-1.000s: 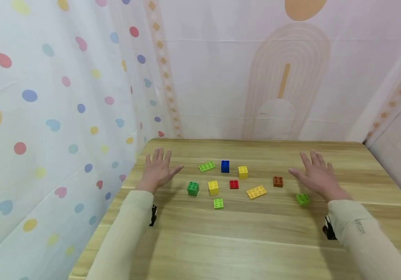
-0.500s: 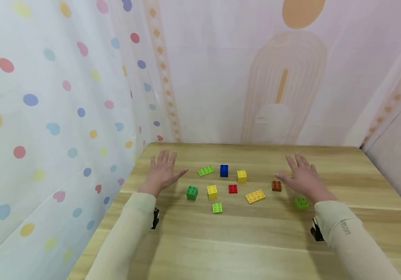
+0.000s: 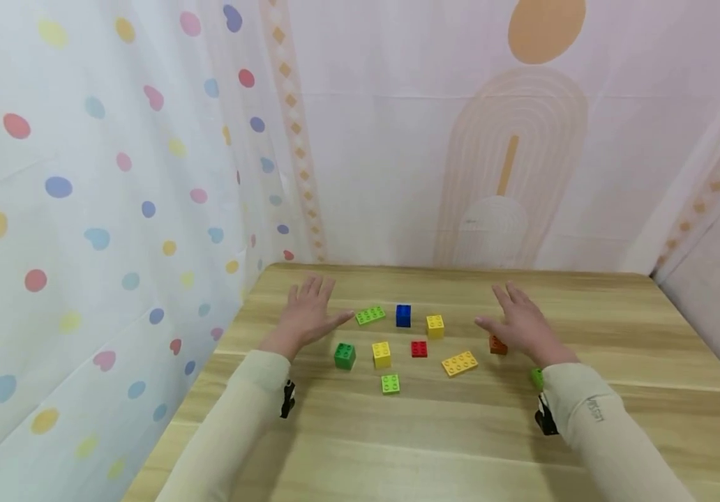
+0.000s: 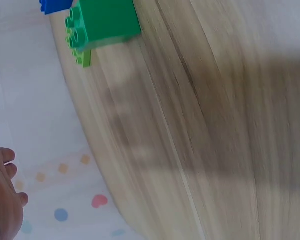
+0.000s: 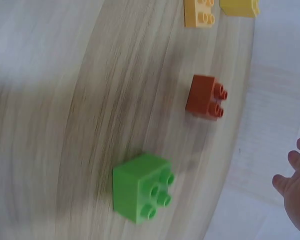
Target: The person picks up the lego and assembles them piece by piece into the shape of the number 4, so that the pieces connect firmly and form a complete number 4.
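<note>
My left hand [image 3: 305, 318] hovers with spread fingers at the left, its thumb tip near a long lime brick [image 3: 370, 316]. A dark green brick [image 3: 345, 355] lies below that hand's thumb. On the right, my right hand [image 3: 525, 328] is held out flat above an orange-brown brick [image 3: 497, 345], partly covering it. The right sleeve partly hides a green brick [image 3: 537, 378]; the right wrist view shows this green brick [image 5: 142, 187] whole. Between the hands lie a blue brick [image 3: 403, 316], yellow bricks [image 3: 381, 354], a red brick [image 3: 419, 349] and a long yellow-orange brick [image 3: 460, 363]. Neither hand holds anything.
A small lime brick [image 3: 390, 384] lies nearest the front of the group. The wooden table [image 3: 360, 446] ends at a patterned curtain [image 3: 385, 174] at the back, and a dotted curtain [image 3: 102, 293] hangs along the left.
Both hands have moved inward toward the bricks. The right hand has come left over the orange-brown brick, and the left hand has shifted right. The bricks stay put while the view tilts slightly.
</note>
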### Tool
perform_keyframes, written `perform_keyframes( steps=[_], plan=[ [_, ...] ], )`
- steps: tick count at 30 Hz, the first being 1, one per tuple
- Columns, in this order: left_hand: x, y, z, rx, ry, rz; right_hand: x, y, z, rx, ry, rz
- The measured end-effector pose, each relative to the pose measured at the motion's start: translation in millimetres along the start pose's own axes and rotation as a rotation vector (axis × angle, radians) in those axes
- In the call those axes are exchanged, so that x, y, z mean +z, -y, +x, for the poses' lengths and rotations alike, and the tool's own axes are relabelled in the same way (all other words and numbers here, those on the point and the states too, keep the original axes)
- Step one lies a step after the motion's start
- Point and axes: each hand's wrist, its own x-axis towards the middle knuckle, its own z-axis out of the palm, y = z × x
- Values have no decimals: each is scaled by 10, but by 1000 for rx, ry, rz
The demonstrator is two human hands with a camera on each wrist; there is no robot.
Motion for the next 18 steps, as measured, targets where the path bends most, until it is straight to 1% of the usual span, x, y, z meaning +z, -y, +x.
perform_keyframes(
  steps=[2, 6, 9, 12, 14, 18],
  plan=[
    [15, -39, 8, 6, 0, -18, 38, 19, 39, -4, 6, 13],
    [76, -103, 22, 20, 0, -109, 107, 69, 101, -13, 10, 46],
    [141, -143, 31, 21, 11, -203, 173, 106, 136, -18, 16, 83],
    [198, -178, 36, 2, 32, -305, 257, 144, 176, -26, 30, 114],
    [219, -205, 38, -10, 40, -387, 312, 169, 204, -24, 41, 136],
    [276, -255, 30, -16, 55, -544, 396, 219, 243, -9, 65, 218]
  ],
)
